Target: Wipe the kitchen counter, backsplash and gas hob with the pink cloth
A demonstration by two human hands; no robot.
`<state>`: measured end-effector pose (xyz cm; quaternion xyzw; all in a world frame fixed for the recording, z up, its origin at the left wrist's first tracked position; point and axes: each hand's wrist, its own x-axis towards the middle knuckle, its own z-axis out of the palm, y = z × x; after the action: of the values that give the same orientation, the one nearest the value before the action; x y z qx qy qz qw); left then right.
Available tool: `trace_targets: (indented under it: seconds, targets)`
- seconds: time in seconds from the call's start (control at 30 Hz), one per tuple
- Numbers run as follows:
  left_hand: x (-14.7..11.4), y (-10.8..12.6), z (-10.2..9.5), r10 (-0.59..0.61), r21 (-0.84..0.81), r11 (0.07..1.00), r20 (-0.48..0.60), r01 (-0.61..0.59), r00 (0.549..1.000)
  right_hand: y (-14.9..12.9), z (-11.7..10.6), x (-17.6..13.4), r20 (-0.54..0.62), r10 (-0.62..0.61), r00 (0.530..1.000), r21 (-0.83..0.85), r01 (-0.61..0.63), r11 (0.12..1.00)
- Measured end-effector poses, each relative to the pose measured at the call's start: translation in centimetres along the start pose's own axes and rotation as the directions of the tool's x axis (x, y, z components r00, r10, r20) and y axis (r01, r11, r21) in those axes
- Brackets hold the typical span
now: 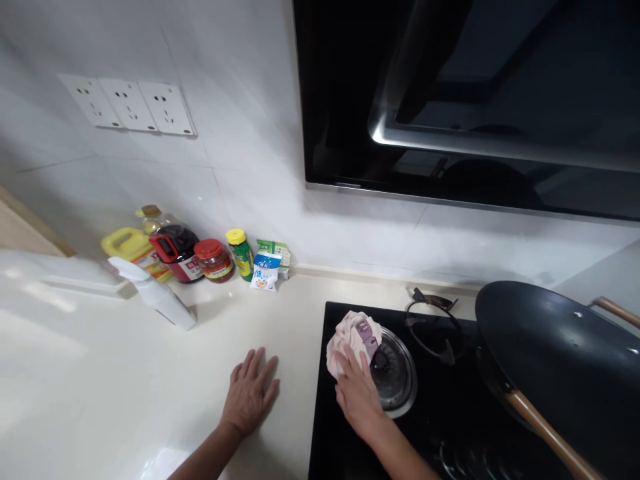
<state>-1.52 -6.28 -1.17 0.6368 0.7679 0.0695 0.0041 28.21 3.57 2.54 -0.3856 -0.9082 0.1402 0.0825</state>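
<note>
My left hand (249, 395) lies flat on the pale countertop (200, 413), fingers spread, holding nothing. On the black gas stove (335, 427), my right hand (357, 393) grips a crumpled pink cloth (345, 333) with a purple patch. The cloth rests against the left side of the round metal burner (403, 380), partly covering it. Some of my right fingertips are hidden in the folds. A loose pan support ring (423, 343) sits behind and to the right of the burner.
A large black wok (560, 347) with wooden handles stands at right. Overhead hangs a dark range hood (450, 167). A white spray bottle (155, 293), soy sauce jug (177, 250), red-lidded jar (214, 260), green container (241, 257) and seasoning packets (266, 272) stand along the wall.
</note>
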Motion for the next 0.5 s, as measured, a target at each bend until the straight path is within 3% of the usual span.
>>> trace_targets:
  seconds: [0.13,0.27,0.37,0.5]
  targets:
    - [0.0,0.0,0.0,-0.003,-0.003,1.0,-0.011,0.003,1.0,-0.4,3.3,-6.4,-0.094,-0.006,0.996,0.004,0.007,1.0]
    - [-0.1,-0.1,0.0,0.006,-0.01,1.0,-0.001,-0.006,1.0,0.5,3.4,-10.6,-0.123,-0.009,0.992,0.04,0.014,0.999]
    - [0.0,-0.1,0.0,0.007,-0.012,1.0,0.004,-0.007,1.0,1.0,1.5,-10.7,-0.082,0.054,0.995,0.06,-0.049,0.997]
    - [-0.1,-0.2,0.3,0.006,-0.005,1.0,-0.015,-0.006,1.0,0.4,0.0,-7.4,-0.115,0.04,0.993,0.01,-0.04,0.999]
